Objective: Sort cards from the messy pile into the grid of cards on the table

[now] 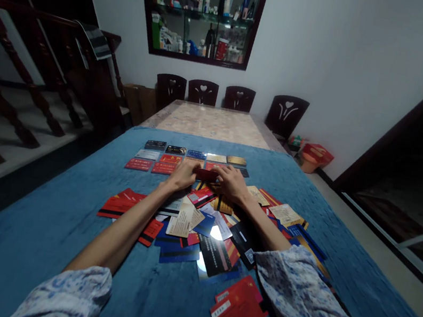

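Observation:
Both hands meet over the far side of a card pile, holding one red card (206,175) between them. My left hand (185,174) pinches its left end, and my right hand (230,182) grips the right end. Just beyond them, cards lie in neat rows: a black card (175,150), a gold card (236,160) and a red card (138,164) are among them. Part of the front row is hidden by my hands. Under my wrists spreads a loose heap of overlapping cards, with a beige card (180,220) and a black striped card (215,254) on top.
A blue cloth (66,199) covers the near part of the table. Separate red cards (240,315) lie close to my right sleeve, and more red cards (118,203) lie left of the heap. Dark chairs (202,92) stand at the far end, below a wall cabinet.

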`<state>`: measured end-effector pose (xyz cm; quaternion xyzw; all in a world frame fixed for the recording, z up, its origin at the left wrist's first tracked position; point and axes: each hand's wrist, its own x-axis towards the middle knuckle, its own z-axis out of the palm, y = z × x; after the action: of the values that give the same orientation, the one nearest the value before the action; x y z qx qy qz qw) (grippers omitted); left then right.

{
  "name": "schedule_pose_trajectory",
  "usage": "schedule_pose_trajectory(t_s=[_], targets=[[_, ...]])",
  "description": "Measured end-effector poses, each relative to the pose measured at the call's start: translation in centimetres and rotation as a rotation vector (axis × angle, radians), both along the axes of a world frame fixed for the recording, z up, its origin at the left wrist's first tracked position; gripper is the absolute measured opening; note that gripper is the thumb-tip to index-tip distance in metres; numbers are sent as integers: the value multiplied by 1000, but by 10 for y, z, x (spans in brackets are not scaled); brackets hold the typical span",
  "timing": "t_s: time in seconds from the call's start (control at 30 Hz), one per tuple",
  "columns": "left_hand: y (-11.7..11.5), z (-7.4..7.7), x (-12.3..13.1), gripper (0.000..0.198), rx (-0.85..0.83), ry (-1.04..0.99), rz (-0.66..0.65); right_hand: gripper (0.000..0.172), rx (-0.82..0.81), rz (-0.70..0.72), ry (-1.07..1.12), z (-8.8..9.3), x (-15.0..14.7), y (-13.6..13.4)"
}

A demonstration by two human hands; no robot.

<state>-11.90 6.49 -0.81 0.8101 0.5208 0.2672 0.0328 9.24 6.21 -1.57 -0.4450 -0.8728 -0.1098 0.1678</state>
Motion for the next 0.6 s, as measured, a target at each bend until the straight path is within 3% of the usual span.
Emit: schedule_pose_trajectory(t_s=[0.3,0.6], targets=[[-14,4,3,47,-54,251,113,49,-110,-95,-58,3,-4,-5],[-19,4,8,54,-98,277,117,55,-157,-119,-76,0,-7,-5]])
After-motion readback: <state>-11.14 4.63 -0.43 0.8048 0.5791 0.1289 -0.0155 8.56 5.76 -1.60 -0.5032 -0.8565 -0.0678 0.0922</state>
